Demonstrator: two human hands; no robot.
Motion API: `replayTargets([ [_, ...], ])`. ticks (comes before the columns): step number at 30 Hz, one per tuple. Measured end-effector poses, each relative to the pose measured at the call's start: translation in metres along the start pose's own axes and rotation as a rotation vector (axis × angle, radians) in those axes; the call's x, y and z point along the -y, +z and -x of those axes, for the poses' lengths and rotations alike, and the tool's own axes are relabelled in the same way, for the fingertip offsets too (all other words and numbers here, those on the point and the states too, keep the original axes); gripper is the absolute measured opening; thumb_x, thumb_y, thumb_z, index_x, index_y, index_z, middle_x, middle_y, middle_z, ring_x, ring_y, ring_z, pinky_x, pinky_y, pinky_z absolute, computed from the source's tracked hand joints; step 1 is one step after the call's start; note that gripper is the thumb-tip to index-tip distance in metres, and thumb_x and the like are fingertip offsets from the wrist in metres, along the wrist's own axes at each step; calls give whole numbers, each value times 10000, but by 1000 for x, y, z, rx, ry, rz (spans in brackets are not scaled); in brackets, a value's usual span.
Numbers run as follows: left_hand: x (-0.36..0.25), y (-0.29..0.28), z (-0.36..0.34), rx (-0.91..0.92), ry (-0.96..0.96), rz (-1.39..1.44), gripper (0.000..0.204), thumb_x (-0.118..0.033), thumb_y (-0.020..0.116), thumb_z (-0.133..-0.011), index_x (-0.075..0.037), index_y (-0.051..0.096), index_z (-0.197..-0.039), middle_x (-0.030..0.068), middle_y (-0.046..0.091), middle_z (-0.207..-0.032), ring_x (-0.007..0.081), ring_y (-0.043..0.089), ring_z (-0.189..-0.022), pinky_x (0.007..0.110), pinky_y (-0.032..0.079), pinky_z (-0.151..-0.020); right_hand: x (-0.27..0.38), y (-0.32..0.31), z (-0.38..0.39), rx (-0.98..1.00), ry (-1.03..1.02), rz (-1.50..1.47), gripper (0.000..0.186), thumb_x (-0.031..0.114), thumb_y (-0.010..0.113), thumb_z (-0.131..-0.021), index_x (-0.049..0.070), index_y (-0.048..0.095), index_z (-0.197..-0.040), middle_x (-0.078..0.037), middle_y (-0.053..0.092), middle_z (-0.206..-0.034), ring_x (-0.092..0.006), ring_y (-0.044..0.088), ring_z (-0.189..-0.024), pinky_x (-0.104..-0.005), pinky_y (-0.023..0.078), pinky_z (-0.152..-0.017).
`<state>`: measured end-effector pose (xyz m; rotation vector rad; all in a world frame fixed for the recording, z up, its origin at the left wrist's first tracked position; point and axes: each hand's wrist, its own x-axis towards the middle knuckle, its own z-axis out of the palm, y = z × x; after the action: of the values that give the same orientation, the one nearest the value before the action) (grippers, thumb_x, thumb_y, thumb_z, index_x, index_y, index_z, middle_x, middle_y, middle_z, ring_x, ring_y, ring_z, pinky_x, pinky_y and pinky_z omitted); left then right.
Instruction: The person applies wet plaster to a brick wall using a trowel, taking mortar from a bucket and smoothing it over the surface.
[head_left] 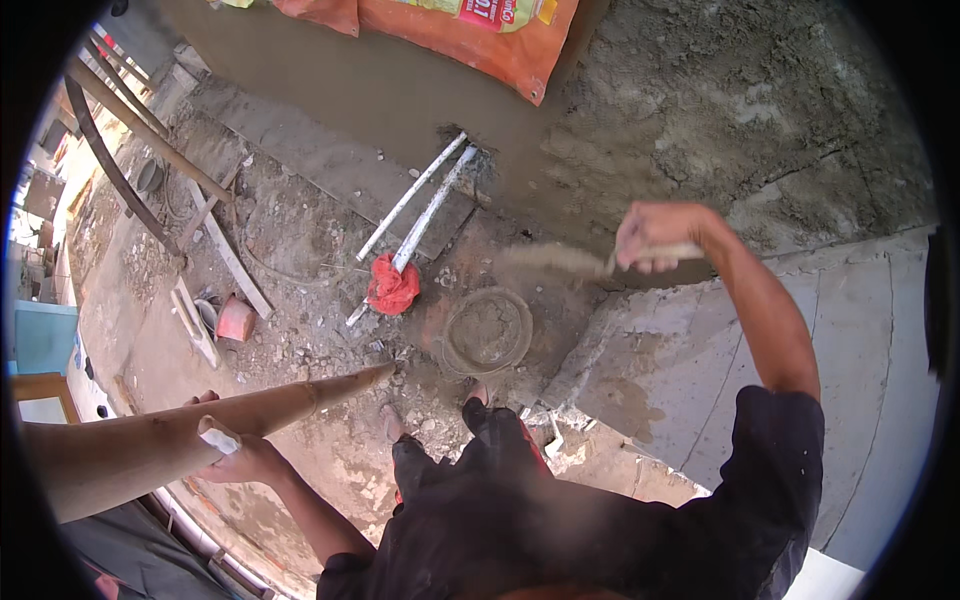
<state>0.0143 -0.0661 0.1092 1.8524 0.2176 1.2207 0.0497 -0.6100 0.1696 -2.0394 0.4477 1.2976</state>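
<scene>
My right hand (648, 236) is closed round the pale handle of a trowel (555, 259). Its blade points left and is smeared by motion, in front of the rough grey mortared surface (740, 130). Below the blade a round basin (528, 345) holds grey wet mortar (485, 328) and stands on the ground near my feet. My left hand (245, 462) wraps round a thick wooden pole (300, 402), its fingertips showing on the far side. A whitish blunt piece (218, 435) sits at the thumb; I cannot tell whether it is a wrapping.
Two white pipes (432, 212) slant out of the wall base, a red plastic bag (393, 284) around one. An orange sack (470, 40) lies at the top. A grey ledge (720, 350) runs along the right. Boards (230, 250), a reddish bucket (236, 318) and rubble lie left.
</scene>
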Motion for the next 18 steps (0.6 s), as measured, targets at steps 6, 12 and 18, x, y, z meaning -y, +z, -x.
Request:
replayTargets([
  [6,-11,10,0,-33,64,-163,530,-377,684,-871,121,566,-1009,202,656,-872,265,665,-780,383,561,-721,-14,-104,81,-900,-232,43,274,303,590,-906,60,598,-780,4,494,-588,-66,439,-448,-220,353,-383],
  [12,4,4,4,-29,13,-153,470,-323,619,-919,140,591,-990,210,664,-877,270,667,-775,383,565,-718,-90,-8,18,-1123,-476,-140,327,316,556,-935,-9,591,-965,-74,537,-742,-147,513,-691,-328,433,-638],
  [18,-5,7,2,-14,-25,-137,413,-279,565,-925,128,606,-979,196,678,-873,247,660,-800,368,541,-756,-102,38,-104,-1067,-114,479,263,263,600,-900,17,577,-988,-262,656,-913,-449,632,-851,-523,501,-764],
])
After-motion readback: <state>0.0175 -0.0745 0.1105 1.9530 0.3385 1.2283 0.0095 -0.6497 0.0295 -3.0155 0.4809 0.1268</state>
